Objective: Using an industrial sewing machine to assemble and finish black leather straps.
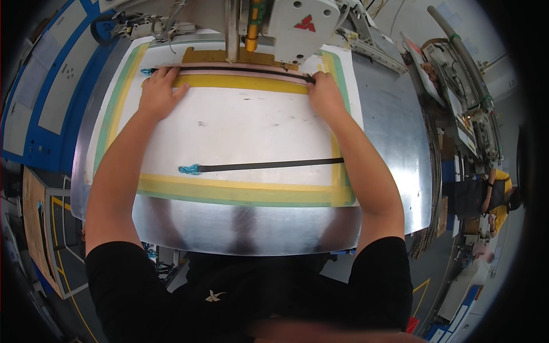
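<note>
A long black strap [240,70] with a blue metallic clip [146,72] at its left end lies along a pinkish strip on a yellow guide [246,84], under the machine head. My left hand [163,94] rests across the strap near the clip, fingers laid over it and thumb spread apart. At the other end my right hand [327,96] pinches the strap's tip, its fingertips partly hidden. Nearer to me, a second black strap [269,166] lies on the white sheet [229,131]. It has a blue clip [189,169] at the left, and my right forearm covers its right end.
A machine head [300,31] with a vertical metal bar [231,34] stands just over the guide. Yellow and green tape borders the sheet on a shiny metal table [246,228]. A blue cabinet [63,86] is at left. Far right, a person in yellow [501,197] stands.
</note>
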A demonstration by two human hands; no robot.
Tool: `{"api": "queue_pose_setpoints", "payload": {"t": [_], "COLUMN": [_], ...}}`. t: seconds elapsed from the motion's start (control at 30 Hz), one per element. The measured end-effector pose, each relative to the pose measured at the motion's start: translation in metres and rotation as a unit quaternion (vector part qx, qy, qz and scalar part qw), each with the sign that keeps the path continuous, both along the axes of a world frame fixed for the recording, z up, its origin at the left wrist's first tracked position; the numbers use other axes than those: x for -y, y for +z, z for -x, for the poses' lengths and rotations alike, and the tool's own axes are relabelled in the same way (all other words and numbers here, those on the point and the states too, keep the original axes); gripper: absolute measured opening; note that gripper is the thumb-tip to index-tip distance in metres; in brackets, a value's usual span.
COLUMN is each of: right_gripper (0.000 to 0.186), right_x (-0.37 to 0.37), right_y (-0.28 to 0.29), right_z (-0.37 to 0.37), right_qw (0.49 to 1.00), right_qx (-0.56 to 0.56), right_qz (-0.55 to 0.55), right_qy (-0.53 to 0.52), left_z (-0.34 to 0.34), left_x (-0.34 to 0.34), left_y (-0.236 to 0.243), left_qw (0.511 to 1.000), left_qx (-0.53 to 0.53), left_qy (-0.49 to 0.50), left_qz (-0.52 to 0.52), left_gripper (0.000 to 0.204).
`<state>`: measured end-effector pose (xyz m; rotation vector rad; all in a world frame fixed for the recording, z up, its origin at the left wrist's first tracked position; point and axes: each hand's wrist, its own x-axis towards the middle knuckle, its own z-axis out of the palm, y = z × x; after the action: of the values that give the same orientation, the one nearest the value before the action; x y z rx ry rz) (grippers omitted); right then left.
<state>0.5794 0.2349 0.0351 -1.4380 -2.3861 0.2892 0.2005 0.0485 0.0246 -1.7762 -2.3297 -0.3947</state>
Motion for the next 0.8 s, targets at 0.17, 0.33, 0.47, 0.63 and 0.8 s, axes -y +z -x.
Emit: {"api": "queue_pose_setpoints", "payload": {"t": [0.17, 0.33, 0.47, 0.63, 0.8], "right_gripper": [0.028, 0.025, 0.024, 0.032, 0.031], "right_x": [-0.011, 0.010, 0.013, 0.013, 0.014], "right_y": [-0.002, -0.012, -0.011, -0.008, -0.008], "right_z": [0.006, -0.008, -0.019, -0.007, -0.007], "right_qw": [0.998, 0.991, 0.998, 0.995, 0.996], "right_qx": [-0.044, -0.073, -0.013, 0.022, 0.023], "right_qz": [-0.011, -0.110, -0.066, -0.097, -0.092], "right_qy": [-0.032, 0.004, -0.007, -0.004, 0.000], "left_z": [0.014, 0.008, -0.005, 0.003, 0.003], "left_x": [0.003, 0.008, 0.003, 0.008, 0.006], "left_y": [-0.004, -0.005, -0.006, 0.005, 0.003], "left_qw": [1.000, 1.000, 1.000, 1.000, 1.000], "left_qx": [-0.022, 0.010, 0.009, 0.023, 0.016], "left_qy": [0.005, -0.006, -0.016, 0.004, 0.000], "left_qz": [-0.013, -0.013, -0.012, 0.020, 0.011], "left_gripper": [0.063, 0.060, 0.063, 0.065, 0.066]}}
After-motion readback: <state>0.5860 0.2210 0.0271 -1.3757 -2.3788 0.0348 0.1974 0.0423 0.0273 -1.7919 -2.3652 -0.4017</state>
